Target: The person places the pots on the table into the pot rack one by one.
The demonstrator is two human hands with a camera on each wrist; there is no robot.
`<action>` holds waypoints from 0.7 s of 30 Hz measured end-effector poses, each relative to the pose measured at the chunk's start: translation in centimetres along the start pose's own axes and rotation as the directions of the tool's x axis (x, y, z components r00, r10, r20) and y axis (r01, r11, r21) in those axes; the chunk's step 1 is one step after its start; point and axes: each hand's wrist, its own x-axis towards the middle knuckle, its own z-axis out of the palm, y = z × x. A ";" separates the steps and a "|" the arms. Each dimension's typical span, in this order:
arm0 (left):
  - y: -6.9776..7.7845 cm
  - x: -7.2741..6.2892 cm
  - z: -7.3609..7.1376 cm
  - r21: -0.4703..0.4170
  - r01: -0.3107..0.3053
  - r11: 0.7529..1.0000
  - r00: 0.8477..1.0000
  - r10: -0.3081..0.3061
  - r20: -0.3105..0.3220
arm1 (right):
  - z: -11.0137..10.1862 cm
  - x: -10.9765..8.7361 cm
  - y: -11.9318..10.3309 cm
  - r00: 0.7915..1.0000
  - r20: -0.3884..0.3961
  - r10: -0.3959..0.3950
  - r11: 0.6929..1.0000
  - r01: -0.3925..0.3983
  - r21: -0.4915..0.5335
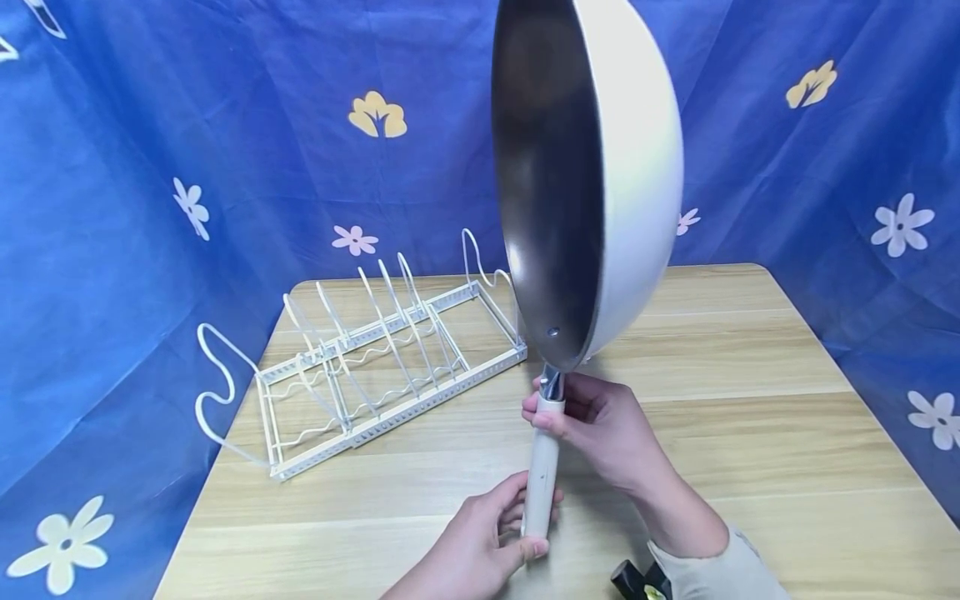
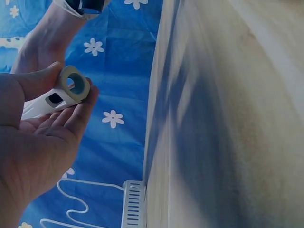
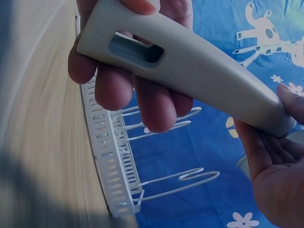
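Note:
A deep frying pan (image 1: 637, 192), white outside and dark inside, is held up on edge above the table with its handle (image 1: 542, 483) pointing down. My right hand (image 1: 600, 425) grips the top of the handle, just below the metal joint with the pan. Lower down, my left hand (image 1: 480, 533) holds the handle's end between thumb and fingers. The left wrist view shows the round hole in that handle end (image 2: 64, 95) beside the left thumb. A slot in the handle (image 3: 204, 71) is visible in the right wrist view, with the left fingers beneath it.
A white wire rack (image 1: 442, 396) with upright dividers and wavy bars stands on the left of the wooden table (image 1: 750, 400). Blue flowered cloth (image 1: 270, 150) hangs around the table. A small black object (image 1: 628, 577) lies near the right sleeve.

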 end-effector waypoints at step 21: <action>-0.5 -1.1 0.1 -0.147 -0.037 0.988 0.999 0.036 -0.011 | 1.2 1.9 0.3 0.988 0.149 0.048 0.998 -0.054 0.035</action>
